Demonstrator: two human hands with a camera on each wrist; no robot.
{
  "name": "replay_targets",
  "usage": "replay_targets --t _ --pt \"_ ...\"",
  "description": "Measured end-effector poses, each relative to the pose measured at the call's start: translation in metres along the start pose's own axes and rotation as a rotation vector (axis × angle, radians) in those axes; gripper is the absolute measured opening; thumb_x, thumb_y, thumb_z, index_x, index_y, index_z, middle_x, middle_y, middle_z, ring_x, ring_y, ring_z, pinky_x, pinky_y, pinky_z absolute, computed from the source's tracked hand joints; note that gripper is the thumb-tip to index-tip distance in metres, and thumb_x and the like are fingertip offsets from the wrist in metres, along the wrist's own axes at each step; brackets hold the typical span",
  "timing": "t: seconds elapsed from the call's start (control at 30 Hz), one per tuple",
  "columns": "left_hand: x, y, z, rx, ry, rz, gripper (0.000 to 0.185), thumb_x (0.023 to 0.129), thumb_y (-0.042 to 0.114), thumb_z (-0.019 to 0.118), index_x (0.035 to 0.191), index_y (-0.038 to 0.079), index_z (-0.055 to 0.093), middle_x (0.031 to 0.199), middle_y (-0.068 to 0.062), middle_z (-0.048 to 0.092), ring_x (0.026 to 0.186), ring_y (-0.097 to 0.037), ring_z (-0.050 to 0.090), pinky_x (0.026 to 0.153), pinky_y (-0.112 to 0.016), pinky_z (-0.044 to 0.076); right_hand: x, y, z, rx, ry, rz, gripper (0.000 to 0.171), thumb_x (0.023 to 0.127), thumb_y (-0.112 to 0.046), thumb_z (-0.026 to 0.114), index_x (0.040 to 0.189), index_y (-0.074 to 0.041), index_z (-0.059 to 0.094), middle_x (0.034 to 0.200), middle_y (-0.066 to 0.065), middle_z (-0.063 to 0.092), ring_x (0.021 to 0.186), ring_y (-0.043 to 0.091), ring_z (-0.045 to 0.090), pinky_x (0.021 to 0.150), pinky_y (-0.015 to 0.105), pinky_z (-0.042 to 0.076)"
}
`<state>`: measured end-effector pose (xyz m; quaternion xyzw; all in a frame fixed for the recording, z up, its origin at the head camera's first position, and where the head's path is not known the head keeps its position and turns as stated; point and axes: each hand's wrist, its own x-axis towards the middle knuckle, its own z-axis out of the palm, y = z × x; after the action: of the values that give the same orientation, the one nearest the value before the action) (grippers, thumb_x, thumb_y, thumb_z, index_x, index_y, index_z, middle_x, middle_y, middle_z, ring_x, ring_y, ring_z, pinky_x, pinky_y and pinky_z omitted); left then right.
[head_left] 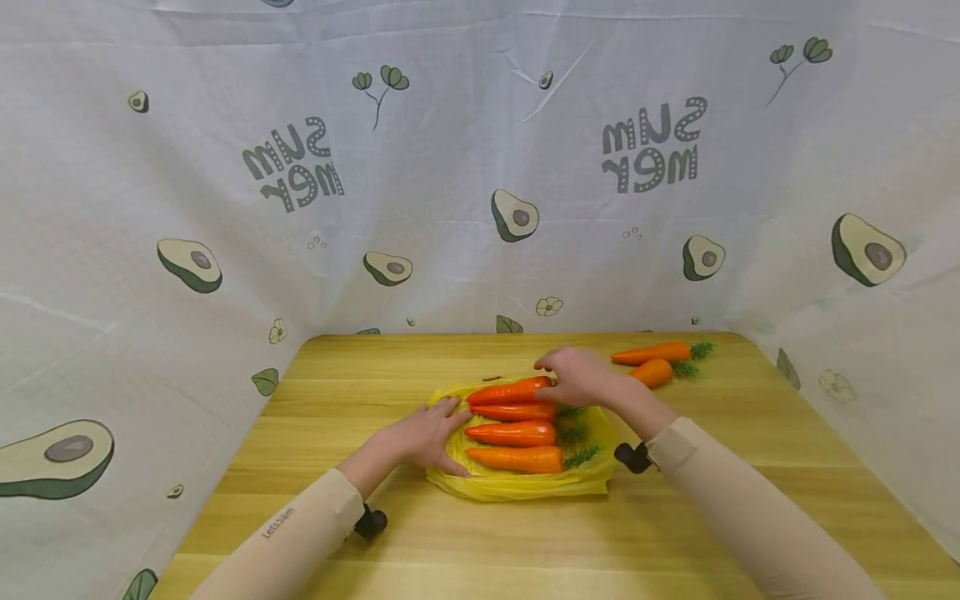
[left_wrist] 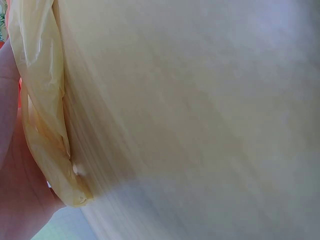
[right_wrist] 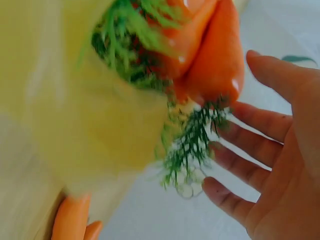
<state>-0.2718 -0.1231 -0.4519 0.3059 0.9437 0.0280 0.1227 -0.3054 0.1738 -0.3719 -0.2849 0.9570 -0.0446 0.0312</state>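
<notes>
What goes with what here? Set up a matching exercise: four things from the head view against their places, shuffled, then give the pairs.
Things:
1. left hand
2. right hand
3. yellow bag
4. two loose carrots

Places:
A. far right of the table, outside the bag
B. at the topmost carrot in the bag
C. under four carrots
D. on the bag's left edge

Pairs: 1-D, 2-B, 3-C, 4-A

A thin, crinkled yellow plastic bag (head_left: 517, 486) lies flat on the wooden surface (head_left: 420, 550), spread open. On it, four glossy orange plastic carrots lie side by side, tips toward 9 o'clock and green feathery tops toward 3 o'clock. The farthest carrot (head_left: 510, 390), at the bag's 12 o'clock edge, tilts slightly. Then come the second carrot (head_left: 513, 412), the third carrot (head_left: 512, 433) and the nearest carrot (head_left: 514, 458) at 6 o'clock.
</notes>
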Motion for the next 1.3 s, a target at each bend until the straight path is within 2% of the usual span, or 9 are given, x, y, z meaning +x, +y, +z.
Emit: replay_targets --t 0.13,0.37,0.67,0.83,1.0,1.2,1.3 --pt "0.000 0.000 -0.001 0.008 0.011 0.009 0.105 0.078 0.077 0.066 0.159 0.018 0.033 0.167 -0.017 0.020 0.154 -0.035 0.022 0.120 -0.058 0.025 -0.006 0.011 -0.007 0.074 0.037 0.012 0.055 0.096 -0.045 0.066 0.136 -0.008 0.062 0.131 0.012 0.066 0.118 0.032 0.063 0.099 0.051 0.051" --pt "0.000 0.000 -0.001 0.013 0.004 0.000 0.105 0.078 0.078 0.066 0.159 0.019 0.033 0.166 -0.017 0.021 0.154 -0.035 0.022 0.120 -0.059 0.026 -0.020 0.038 -0.014 0.206 0.104 0.004 0.051 0.101 -0.040 0.060 0.137 -0.004 0.061 0.128 0.017 0.066 0.117 0.036 0.062 0.098 0.055 0.050" --pt "0.000 0.000 0.000 0.006 -0.005 -0.014 0.106 0.077 0.078 0.066 0.159 0.020 0.032 0.167 -0.016 0.020 0.154 -0.034 0.022 0.121 -0.057 0.025 -0.039 0.069 -0.020 0.247 0.185 0.023 0.046 0.102 -0.034 0.059 0.133 0.001 0.063 0.126 0.020 0.067 0.115 0.039 0.061 0.095 0.056 0.051" --pt "0.000 0.000 0.000 0.005 -0.002 -0.013 0.106 0.077 0.078 0.066 0.159 0.020 0.032 0.167 -0.016 0.020 0.154 -0.034 0.021 0.121 -0.058 0.025 -0.048 0.090 -0.017 0.297 0.195 0.039 0.050 0.100 -0.035 0.062 0.134 0.002 0.062 0.131 0.023 0.064 0.118 0.042 0.059 0.098 0.059 0.048" --pt "-0.001 0.001 0.000 0.005 -0.003 -0.006 0.105 0.078 0.076 0.067 0.160 0.019 0.032 0.167 -0.016 0.021 0.154 -0.034 0.022 0.120 -0.058 0.025 -0.059 0.108 -0.013 0.334 0.179 0.106 0.054 0.100 -0.035 0.062 0.138 0.003 0.058 0.136 0.026 0.060 0.125 0.046 0.054 0.102 0.062 0.044" --pt "-0.001 0.002 -0.001 0.002 -0.007 -0.009 0.105 0.078 0.076 0.067 0.160 0.019 0.031 0.167 -0.016 0.020 0.154 -0.034 0.021 0.121 -0.058 0.025 -0.070 0.125 -0.010 0.312 0.178 0.154 0.055 0.098 -0.032 0.063 0.138 0.004 0.057 0.140 0.030 0.056 0.129 0.053 0.048 0.104 0.066 0.040" --pt "-0.001 0.002 -0.001 0.002 -0.008 -0.012 0.105 0.078 0.075 0.067 0.160 0.019 0.032 0.167 -0.016 0.020 0.154 -0.034 0.021 0.120 -0.058 0.025 -0.074 0.131 -0.008 0.308 0.165 0.182 0.059 0.097 -0.037 0.064 0.140 0.003 0.056 0.142 0.032 0.052 0.129 0.055 0.046 0.102 0.067 0.041"
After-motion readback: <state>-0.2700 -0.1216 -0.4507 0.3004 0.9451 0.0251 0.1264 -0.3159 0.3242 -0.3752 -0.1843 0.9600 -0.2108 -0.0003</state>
